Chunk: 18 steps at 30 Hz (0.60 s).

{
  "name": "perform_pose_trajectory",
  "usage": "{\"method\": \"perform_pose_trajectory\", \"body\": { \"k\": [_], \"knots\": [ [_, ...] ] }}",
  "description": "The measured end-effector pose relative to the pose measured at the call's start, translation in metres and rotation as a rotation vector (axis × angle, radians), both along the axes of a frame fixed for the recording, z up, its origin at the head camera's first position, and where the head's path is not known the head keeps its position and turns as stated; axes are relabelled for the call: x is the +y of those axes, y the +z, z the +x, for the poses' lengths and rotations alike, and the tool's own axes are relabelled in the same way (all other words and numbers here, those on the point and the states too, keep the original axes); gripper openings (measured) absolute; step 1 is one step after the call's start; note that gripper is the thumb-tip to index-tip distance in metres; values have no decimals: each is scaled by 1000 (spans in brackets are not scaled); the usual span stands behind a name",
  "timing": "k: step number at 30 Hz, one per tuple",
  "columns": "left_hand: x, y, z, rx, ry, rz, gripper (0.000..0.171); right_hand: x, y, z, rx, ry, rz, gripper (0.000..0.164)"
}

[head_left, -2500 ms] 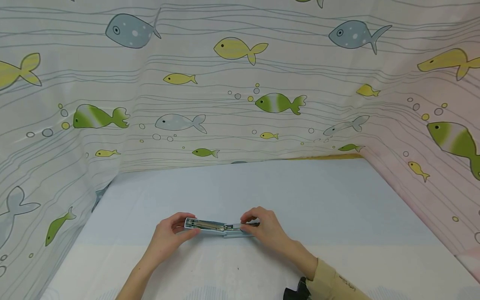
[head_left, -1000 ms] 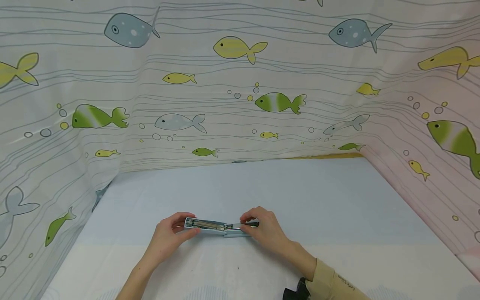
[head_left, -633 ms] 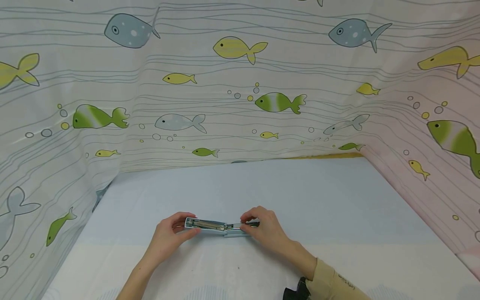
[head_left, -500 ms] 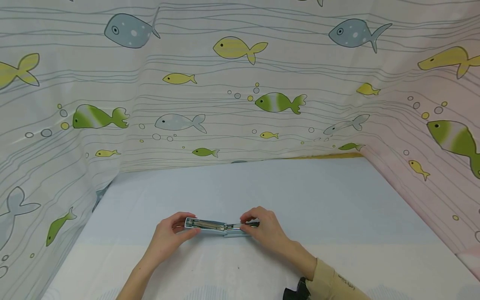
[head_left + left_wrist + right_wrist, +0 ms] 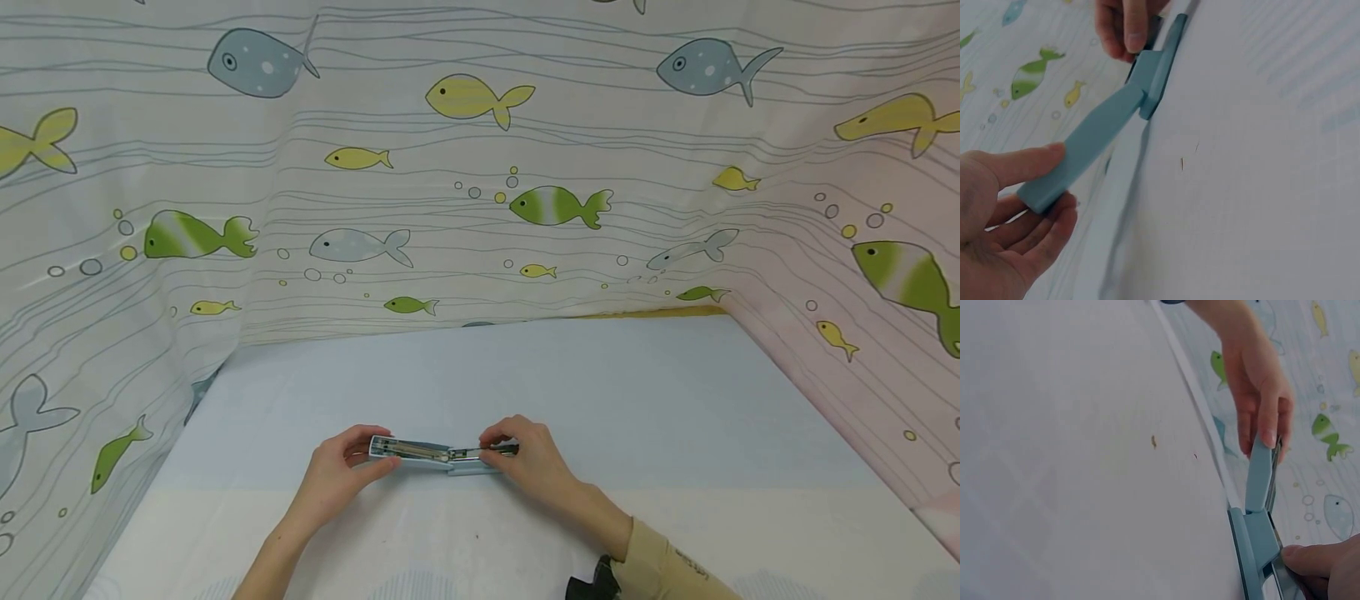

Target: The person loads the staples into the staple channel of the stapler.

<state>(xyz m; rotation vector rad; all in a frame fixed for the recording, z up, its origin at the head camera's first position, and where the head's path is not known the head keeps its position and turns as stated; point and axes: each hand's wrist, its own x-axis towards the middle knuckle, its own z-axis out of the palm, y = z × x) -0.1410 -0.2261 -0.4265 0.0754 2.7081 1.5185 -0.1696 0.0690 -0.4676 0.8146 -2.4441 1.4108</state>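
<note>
A light blue stapler (image 5: 420, 451) lies swung wide apart over the table, its metal inside showing in the head view. My left hand (image 5: 341, 458) grips the end of its top cover, thumb on the near side and fingers on the far side. In the left wrist view, that cover (image 5: 1094, 140) slants up from the flat base (image 5: 1166, 65). My right hand (image 5: 536, 454) pinches the metal rail at the right end between thumb and fingers. The right wrist view has the right thumb (image 5: 1304, 557) against the rail beside the blue base (image 5: 1244, 550).
The white table covering (image 5: 637, 400) spreads around the stapler, with a tiny dark speck (image 5: 477, 537) in front of it. Small brownish marks (image 5: 1154, 442) show on it up close. Fish-patterned curtains (image 5: 450, 208) stand along the back and sides. A black object (image 5: 594, 581) sits by the right sleeve.
</note>
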Motion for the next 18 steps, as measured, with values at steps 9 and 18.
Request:
{"method": "perform_pose_trajectory", "body": {
  "k": [9, 18],
  "knots": [
    [-1, 1, 0, 3, 1, -1, 40, -2, 1, 1, -40, -17, 0, 17],
    [-1, -1, 0, 9, -5, -8, 39, 3, 1, 2, -22, -19, 17, 19]
  ]
}}
